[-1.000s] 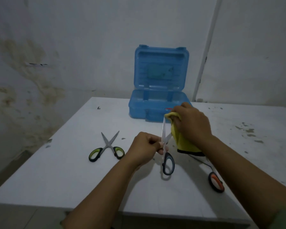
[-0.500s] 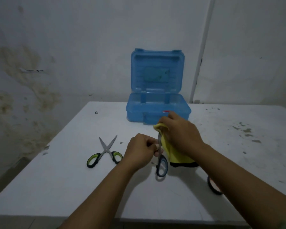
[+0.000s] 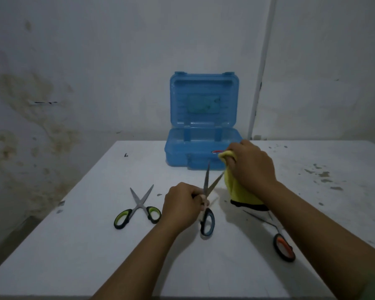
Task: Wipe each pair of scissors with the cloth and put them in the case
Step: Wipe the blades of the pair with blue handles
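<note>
Item: blue scissors [image 3: 207, 204], blades parted, upright over the table [image 3: 78, 245]; left hand [image 3: 180, 207] curled tight on the handle by the pivot; right hand [image 3: 250, 164] bunched on the cloth [image 3: 239, 189], cloth pinched round the right-hand blade near its tip.
Step, as judged: wiping, first or second pair; something red shows inside the case [image 3: 201, 118], lid up, behind.
Outstanding: green scissors [image 3: 139, 207] left, orange scissors [image 3: 281, 242] right, both lying unwiped.
Next calls for: wiping the other blade; closing the blades; reaching forward into the case.
</note>
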